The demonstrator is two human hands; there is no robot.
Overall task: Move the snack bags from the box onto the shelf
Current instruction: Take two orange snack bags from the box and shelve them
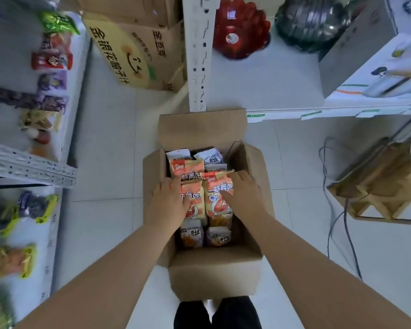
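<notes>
Tiled floor; shelf (33, 167), 9 o'clock, part-stocked. Box (214, 276), 6 o'clock, looks nearly full of snack bags (214, 210). Left hand (169, 200), right hand (243, 193): fingers flat on top bags, gripping nothing.

The person is wearing black trousers (237, 313), showing far behind the fingers (239, 177). Bare forearms are running back from the left hand (169, 203) and right hand (245, 194).
</notes>
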